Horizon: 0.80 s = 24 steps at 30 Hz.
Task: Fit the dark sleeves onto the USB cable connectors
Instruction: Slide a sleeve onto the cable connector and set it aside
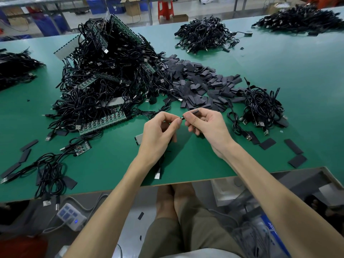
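My left hand [160, 134] pinches a small connector [182, 118] at the end of a black USB cable, just above the green table [204, 164]. The cable drops under my left wrist, and its silver USB plug [157, 175] lies near the front edge. My right hand [206, 125] grips a dark sleeve [194, 111] between thumb and fingers, its end right against the connector. Behind my hands spreads a heap of loose dark sleeves [201, 84]. A big tangle of black cables with green circuit boards [104, 81] rises at the left.
A small bundle of cables [262, 107] lies to the right, with loose sleeves [294, 146] near it. More cable piles [202, 34] sit at the back and far left. Cables [48, 172] hang over the front left edge. A power strip [71, 216] lies below the table.
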Each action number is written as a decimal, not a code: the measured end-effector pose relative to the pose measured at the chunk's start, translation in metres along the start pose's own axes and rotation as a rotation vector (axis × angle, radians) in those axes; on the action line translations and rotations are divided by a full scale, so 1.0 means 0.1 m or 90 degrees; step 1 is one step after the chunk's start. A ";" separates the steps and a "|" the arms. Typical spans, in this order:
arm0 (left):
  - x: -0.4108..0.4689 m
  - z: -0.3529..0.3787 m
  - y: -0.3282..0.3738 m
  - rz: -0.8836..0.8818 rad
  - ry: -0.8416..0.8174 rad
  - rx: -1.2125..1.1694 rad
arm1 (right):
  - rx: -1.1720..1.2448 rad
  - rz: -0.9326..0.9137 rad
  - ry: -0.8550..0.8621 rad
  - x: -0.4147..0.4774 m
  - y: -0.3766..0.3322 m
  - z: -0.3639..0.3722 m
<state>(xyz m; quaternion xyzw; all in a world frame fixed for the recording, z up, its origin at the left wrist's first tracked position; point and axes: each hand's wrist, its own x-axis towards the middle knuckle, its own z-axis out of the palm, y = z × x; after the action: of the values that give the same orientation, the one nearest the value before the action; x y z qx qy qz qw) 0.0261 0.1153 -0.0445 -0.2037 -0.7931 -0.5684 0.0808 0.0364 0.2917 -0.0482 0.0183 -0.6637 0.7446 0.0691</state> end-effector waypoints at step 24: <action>0.05 0.01 -0.01 -0.039 -0.013 -0.015 | 0.018 -0.011 -0.009 -0.04 -0.06 0.02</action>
<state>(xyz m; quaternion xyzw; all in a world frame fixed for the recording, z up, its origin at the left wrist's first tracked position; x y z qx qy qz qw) 0.0209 0.1168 -0.0436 -0.1862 -0.7929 -0.5779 0.0525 0.0410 0.2898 -0.0427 0.0306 -0.6533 0.7532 0.0708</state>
